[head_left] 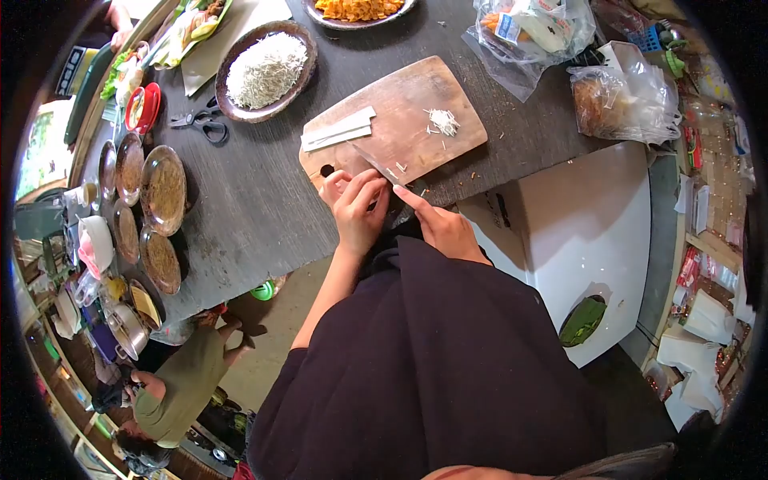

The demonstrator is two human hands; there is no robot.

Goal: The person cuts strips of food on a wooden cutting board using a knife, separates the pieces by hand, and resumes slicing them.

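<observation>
A wooden cutting board (416, 96) lies near the table's front edge, tilted across it. My right hand (445, 230) grips a knife (376, 163), index finger stretched along it, with the blade pointing up and left over the board. Close by, my left hand (358, 210) is curled with bent fingers at the board's front edge; what its fingers hold, if anything, is hidden. Pale flat strips (340, 130) lie at the board's left side. A small heap of white shreds (442, 122) sits at its right, with a few bits near the blade.
A bowl of white shreds (268, 72), black scissors (204, 124) and several brown plates (163, 190) stand to the left. Behind is a plate of orange pieces (358, 10). Plastic bags (532, 36) lie at the back right. Another person (180, 392) is at lower left.
</observation>
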